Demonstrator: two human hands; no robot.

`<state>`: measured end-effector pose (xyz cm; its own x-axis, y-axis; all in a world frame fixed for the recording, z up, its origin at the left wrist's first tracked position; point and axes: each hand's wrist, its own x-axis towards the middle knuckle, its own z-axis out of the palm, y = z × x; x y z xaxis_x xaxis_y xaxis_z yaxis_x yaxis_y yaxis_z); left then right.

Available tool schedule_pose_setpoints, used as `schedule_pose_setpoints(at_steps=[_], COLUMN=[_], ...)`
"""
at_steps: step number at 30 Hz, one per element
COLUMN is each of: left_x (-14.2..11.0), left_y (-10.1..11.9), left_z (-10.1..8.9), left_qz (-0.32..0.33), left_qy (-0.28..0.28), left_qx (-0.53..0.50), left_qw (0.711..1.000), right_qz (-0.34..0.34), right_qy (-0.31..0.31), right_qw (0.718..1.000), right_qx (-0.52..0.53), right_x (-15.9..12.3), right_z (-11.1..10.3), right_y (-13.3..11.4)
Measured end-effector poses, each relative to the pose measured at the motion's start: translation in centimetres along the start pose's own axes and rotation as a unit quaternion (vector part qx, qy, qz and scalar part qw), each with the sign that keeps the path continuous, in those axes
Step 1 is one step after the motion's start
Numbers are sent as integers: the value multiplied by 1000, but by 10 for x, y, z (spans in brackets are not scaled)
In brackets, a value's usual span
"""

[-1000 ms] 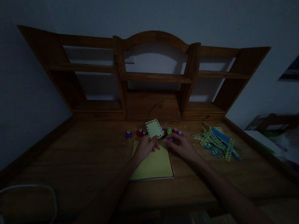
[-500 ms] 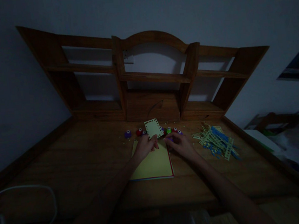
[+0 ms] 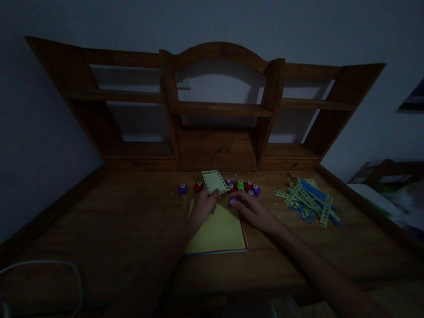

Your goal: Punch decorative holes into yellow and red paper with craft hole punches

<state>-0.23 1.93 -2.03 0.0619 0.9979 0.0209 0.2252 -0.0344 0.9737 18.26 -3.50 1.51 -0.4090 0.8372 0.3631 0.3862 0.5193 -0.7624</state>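
My left hand pinches a small pale-green paper card with punched holes along its edges, holding it above the far end of a yellow paper pad. My right hand lies at the pad's far right corner, fingers curled over a small purple punch on the wooden desk. A row of small coloured craft punches, red, green and purple, sits just beyond both hands.
A heap of green and blue punched paper strips lies to the right. One purple punch stands alone to the left. A wooden hutch with shelves rises behind. A white cable loops at the desk's left front. The room is dim.
My left hand has tilted the card lower and slightly leftward. My right hand has shifted left and closed over a purple punch near the pad's corner.
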Motion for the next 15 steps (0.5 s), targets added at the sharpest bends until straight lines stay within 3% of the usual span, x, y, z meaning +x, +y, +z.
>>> schedule_pose_setpoints(at_steps=[6, 11, 15], left_x=[1, -1, -2], left_y=[-3, 0, 0], left_z=[1, 0, 0], left_qz=[14, 11, 18], left_qy=[-10, -10, -18], left_qx=[7, 4, 11], left_qw=[1000, 1000, 1000], right_qz=[67, 68, 93], right_qy=[-54, 26, 0], right_qw=[989, 995, 983], right_qx=[123, 66, 158], right_x=[-1, 2, 2], right_z=[7, 5, 8], right_y=[8, 13, 14])
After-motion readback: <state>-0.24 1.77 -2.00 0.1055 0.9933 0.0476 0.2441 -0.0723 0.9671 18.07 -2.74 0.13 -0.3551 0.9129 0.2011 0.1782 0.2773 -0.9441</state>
